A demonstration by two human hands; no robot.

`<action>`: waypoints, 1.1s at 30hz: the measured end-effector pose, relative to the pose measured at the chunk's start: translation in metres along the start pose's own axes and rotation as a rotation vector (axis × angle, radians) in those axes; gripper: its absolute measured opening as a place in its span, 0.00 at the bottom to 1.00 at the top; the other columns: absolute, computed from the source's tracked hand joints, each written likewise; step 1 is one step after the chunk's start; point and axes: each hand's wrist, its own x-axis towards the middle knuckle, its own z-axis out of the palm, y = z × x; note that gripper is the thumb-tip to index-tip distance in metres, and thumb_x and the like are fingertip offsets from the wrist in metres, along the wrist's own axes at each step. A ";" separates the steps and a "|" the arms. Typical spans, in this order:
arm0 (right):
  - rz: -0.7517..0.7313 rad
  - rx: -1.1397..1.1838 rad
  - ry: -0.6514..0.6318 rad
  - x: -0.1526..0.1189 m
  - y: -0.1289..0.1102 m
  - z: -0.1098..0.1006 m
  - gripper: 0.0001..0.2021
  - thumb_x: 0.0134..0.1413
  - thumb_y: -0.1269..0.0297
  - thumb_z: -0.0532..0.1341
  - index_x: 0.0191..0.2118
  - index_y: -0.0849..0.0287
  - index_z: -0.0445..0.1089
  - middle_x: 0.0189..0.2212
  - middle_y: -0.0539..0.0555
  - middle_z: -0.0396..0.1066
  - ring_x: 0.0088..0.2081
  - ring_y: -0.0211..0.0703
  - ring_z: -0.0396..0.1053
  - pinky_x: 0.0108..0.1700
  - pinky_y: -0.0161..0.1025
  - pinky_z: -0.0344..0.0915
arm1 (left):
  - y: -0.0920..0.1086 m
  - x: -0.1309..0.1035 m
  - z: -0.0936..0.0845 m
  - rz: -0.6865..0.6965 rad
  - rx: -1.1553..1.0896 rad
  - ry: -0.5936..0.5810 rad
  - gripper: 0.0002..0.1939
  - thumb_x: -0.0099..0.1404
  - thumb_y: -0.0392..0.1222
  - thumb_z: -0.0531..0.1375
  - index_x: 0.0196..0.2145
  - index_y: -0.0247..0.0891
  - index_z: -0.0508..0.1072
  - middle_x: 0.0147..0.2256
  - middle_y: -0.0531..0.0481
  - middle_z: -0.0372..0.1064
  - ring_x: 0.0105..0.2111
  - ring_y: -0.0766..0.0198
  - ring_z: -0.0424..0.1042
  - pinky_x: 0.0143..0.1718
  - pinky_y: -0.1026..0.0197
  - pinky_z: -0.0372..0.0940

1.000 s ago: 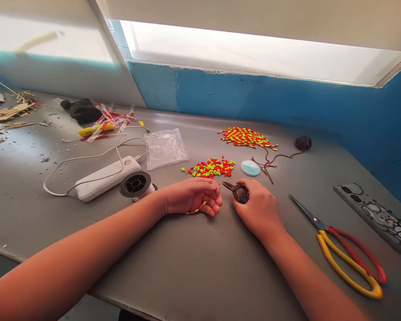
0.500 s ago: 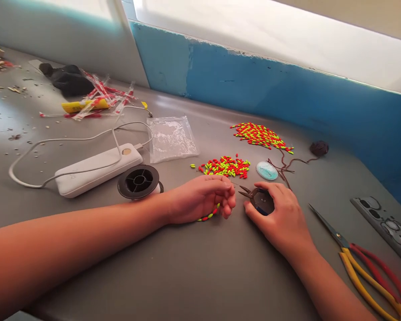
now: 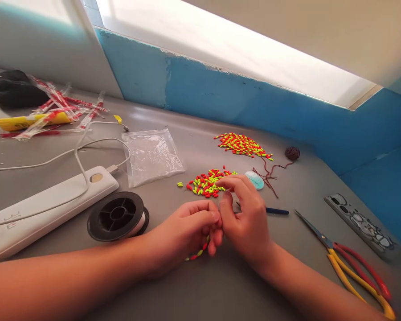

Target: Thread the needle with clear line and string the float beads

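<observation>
Red and yellow-green oval beads on a short curved strand hang just below the bare L hand, upper end running in behind its fingers. L grip is closed, thumb tip down on index, prob. pinching the strand so the beads stay put; exact contact pt. hidden. Bare R hand is right up against it, prob. to work close to the strand's end. Its index & thumb stand apart w/ a visible gap, other fingers mostly out of sight, so can't tell if R grip has hold of anything. Loose heap of red and yellow-green oval beads sits just past the fingertips, prob. for easy reach; finished-looking pile of like-coloured beads is farther back, prob. kept apart to avoid mixing. Slim dark-blue-handled pliers lie part-hidden behind R hand, and long steel scissors w/ red and yellow handles are to its right, both prob. parked on that side for a quick grab. Black plastic spool stands on the smooth grey bench by the L forearm, flange up, prob. near so line can pay off it.
</observation>
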 end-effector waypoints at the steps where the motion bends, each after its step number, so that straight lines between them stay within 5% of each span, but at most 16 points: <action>1: -0.013 0.044 -0.004 0.001 0.000 0.004 0.14 0.66 0.77 0.51 0.46 0.58 0.71 0.45 0.57 0.73 0.49 0.42 0.73 0.51 0.41 0.72 | 0.000 -0.001 -0.001 0.008 -0.014 0.023 0.12 0.70 0.44 0.60 0.32 0.35 0.64 0.26 0.54 0.69 0.23 0.73 0.68 0.27 0.70 0.62; 7: 0.012 0.099 -0.128 -0.009 0.019 -0.006 0.11 0.66 0.78 0.57 0.46 0.57 0.71 0.44 0.54 0.70 0.44 0.36 0.72 0.43 0.33 0.72 | 0.001 0.001 -0.005 -0.038 -0.049 0.098 0.12 0.65 0.45 0.62 0.31 0.35 0.66 0.24 0.51 0.69 0.20 0.73 0.67 0.23 0.70 0.56; 12: 0.068 0.023 -0.276 -0.010 0.026 -0.009 0.12 0.64 0.76 0.61 0.49 0.56 0.73 0.43 0.53 0.70 0.42 0.39 0.72 0.41 0.37 0.73 | -0.002 0.004 -0.007 -0.091 -0.072 0.112 0.13 0.67 0.46 0.62 0.31 0.36 0.66 0.24 0.52 0.70 0.20 0.73 0.66 0.23 0.69 0.56; 20: 0.067 -0.025 -0.327 -0.012 0.030 -0.003 0.13 0.67 0.74 0.59 0.52 0.57 0.74 0.46 0.53 0.72 0.46 0.41 0.71 0.48 0.42 0.70 | 0.003 0.002 -0.010 -0.220 -0.087 0.127 0.18 0.68 0.54 0.63 0.32 0.36 0.66 0.21 0.57 0.61 0.18 0.75 0.55 0.24 0.66 0.50; 26: 0.118 -0.060 -0.324 -0.013 0.031 -0.004 0.15 0.68 0.72 0.58 0.56 0.58 0.74 0.49 0.54 0.71 0.50 0.42 0.70 0.53 0.43 0.68 | 0.003 0.001 -0.010 -0.190 -0.028 0.086 0.20 0.72 0.56 0.61 0.32 0.36 0.67 0.20 0.57 0.59 0.20 0.74 0.55 0.26 0.66 0.54; 33: 0.160 -0.059 -0.350 -0.006 0.032 -0.002 0.09 0.67 0.73 0.59 0.48 0.58 0.75 0.43 0.51 0.72 0.42 0.39 0.71 0.44 0.38 0.68 | 0.002 -0.001 -0.010 -0.180 -0.025 0.065 0.16 0.74 0.51 0.58 0.33 0.37 0.69 0.21 0.56 0.62 0.21 0.73 0.57 0.26 0.66 0.52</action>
